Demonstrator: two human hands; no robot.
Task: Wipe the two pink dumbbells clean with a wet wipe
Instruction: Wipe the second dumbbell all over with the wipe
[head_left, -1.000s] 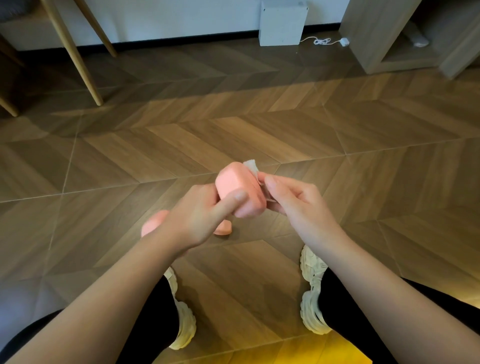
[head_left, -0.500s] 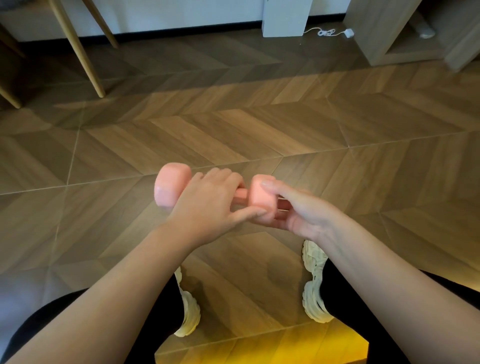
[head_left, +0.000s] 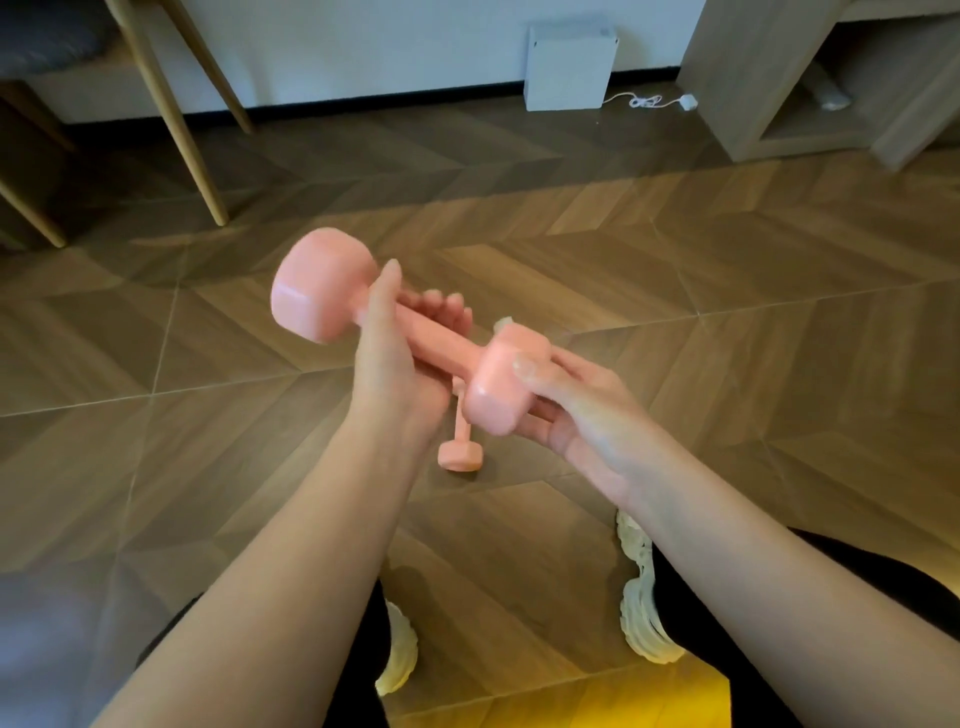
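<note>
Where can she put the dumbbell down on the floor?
Bare floor lies to the right, between the right hand and the shelf, and to the left before the chair legs. Crowded: below the hands, where the second dumbbell lies near the shoes.

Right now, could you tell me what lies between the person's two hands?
In the head view, the held pink dumbbell spans between left hand and right hand; the second dumbbell lies on the floor below.

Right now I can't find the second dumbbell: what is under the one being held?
Under the held dumbbell the second dumbbell lies on the wooden floor. Only its near head and part of its handle show; the rest is covered by the held one and the left hand.
</note>
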